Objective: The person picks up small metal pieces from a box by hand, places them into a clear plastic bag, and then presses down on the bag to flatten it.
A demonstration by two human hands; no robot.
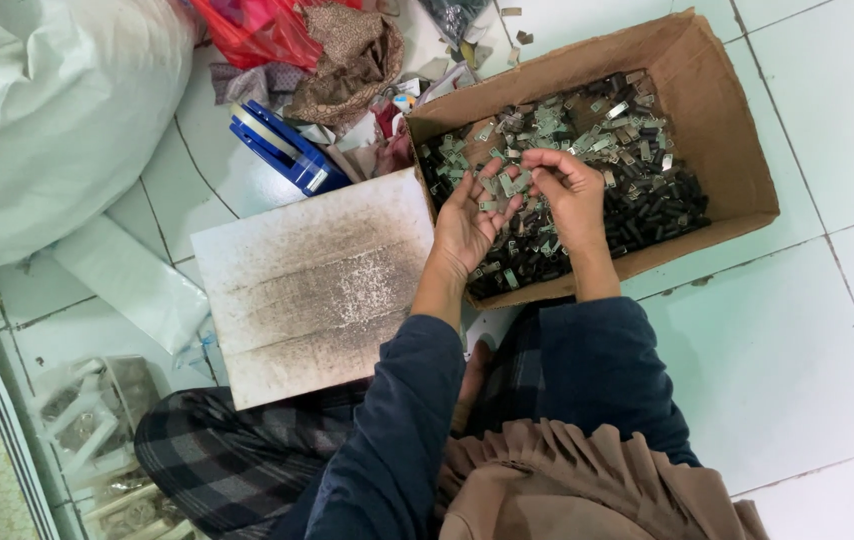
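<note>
A brown cardboard box lies on the white tiled floor, filled with several small metal clips and dark cylindrical pieces. My left hand is cupped palm-up over the box, holding a few small metal pieces. My right hand reaches in beside it, fingers bent and pinching at the pieces by the left palm. Both arms wear dark blue sleeves.
A stained white board lies left of the box. A blue tape dispenser, crumpled cloth and a red bag sit behind it. A large white sack fills the upper left. Clear plastic packets lie lower left.
</note>
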